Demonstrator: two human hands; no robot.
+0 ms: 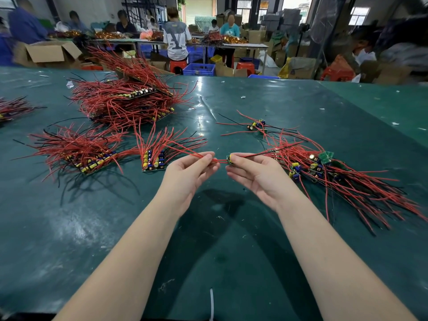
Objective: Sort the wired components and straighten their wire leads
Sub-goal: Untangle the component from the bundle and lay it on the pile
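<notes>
Right now you are straightening one lead above the desk's middle, right hand pinching the small board, left hand pinching its red wire, needing a steady outward pull.

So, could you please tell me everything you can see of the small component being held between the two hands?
The held component is a tiny circuit board, green at its edge, with a yellowish part on it; finer detail is too small to tell. It hangs in the air above the green table, pinched at the fingertips of the right hand. Thin red leads run out to the left through the left hand, whose grip pinches them. More red and dark leads trail right toward the unsorted pile.
</notes>
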